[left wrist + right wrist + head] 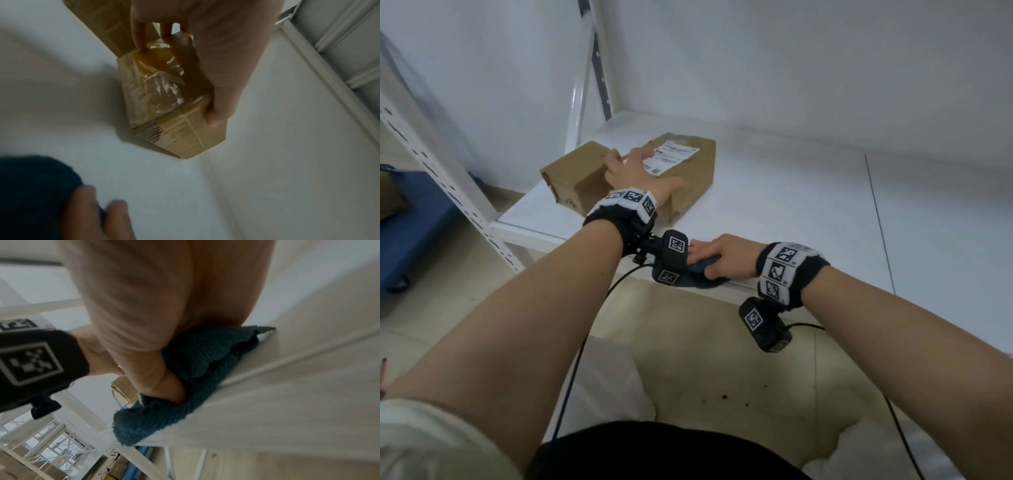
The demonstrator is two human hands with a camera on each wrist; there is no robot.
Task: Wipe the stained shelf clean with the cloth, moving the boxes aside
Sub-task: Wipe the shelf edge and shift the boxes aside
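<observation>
Two cardboard boxes stand at the back left of the white shelf (791,205): a plain box (575,171) and a labelled box (688,168). My left hand (633,171) grips the labelled box from above. In the left wrist view its fingers (141,40) hook over the far edge of the taped box (164,100) and the thumb presses its near side; the plain box (98,21) lies beyond. My right hand (719,255) holds a bunched dark blue cloth (693,279) at the shelf's front edge. The right wrist view shows the thumb tucked into the cloth (205,356). I see no stain.
A perforated white upright (448,185) stands at the shelf's left front corner, with a blue cart (410,222) on the floor beyond it. A seam (880,222) crosses the shelf on the right. A white wall closes the back. Camera cables hang below my wrists.
</observation>
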